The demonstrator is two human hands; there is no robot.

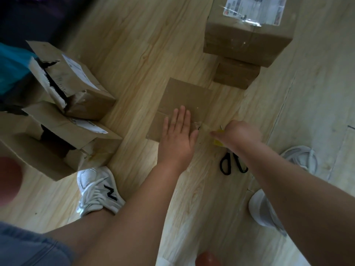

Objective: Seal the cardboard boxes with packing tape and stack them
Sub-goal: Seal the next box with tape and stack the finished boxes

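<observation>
Pressing the box [184,100], left grip [178,135] lies open; right grip [238,133] clutches yellow tape [218,143]; scissors [226,164] nearby, torn boxes [76,83] left.

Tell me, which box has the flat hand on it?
The low box in the middle: the left hand lies flat on its top. The torn boxes and the stacked pair are untouched.

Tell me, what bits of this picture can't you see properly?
All in the head view:
- The yellow thing: mostly covered by the right hand gripping it. It may be the tape roll, but that is not certain.
- The scissors: partly covered by the right wrist.
- The label: too blurred to read and cut off by the top edge.
- The torn boxes: too dark inside to see.
- The middle box: its seam is partly under the flat left hand.
</observation>
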